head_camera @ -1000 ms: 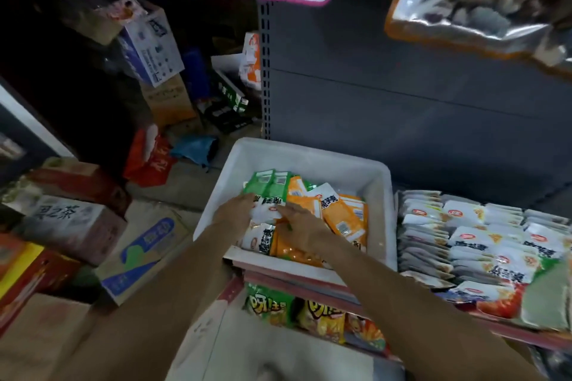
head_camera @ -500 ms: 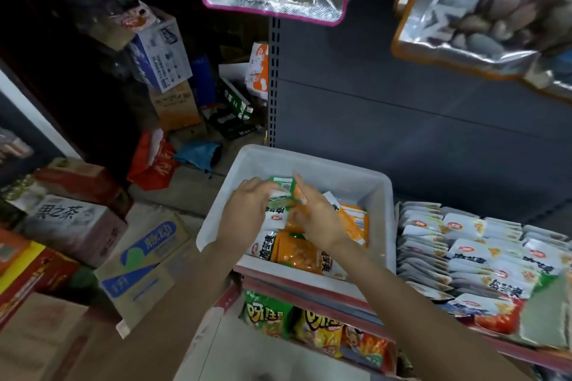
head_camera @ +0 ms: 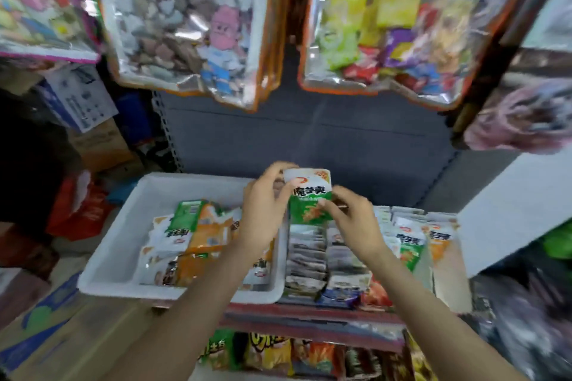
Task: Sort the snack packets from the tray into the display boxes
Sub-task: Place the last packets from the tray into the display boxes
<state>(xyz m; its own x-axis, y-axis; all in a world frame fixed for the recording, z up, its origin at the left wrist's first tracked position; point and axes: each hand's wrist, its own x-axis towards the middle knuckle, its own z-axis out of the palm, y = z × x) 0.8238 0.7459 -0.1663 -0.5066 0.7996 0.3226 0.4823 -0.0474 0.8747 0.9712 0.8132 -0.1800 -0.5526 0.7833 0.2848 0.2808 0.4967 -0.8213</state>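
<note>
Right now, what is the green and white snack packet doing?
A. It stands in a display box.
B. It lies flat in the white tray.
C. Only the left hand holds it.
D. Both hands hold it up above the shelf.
D: the left hand and the right hand both grip the green and white snack packet, raised above the white tray and the rows of packets.

We see a green-and-white foil snack packet (head_camera: 310, 198) upright, raised above the shelf | white plastic tray (head_camera: 123, 244) left, holding orange, green, white packets | rows of packets in display boxes (head_camera: 411, 241) right
</note>
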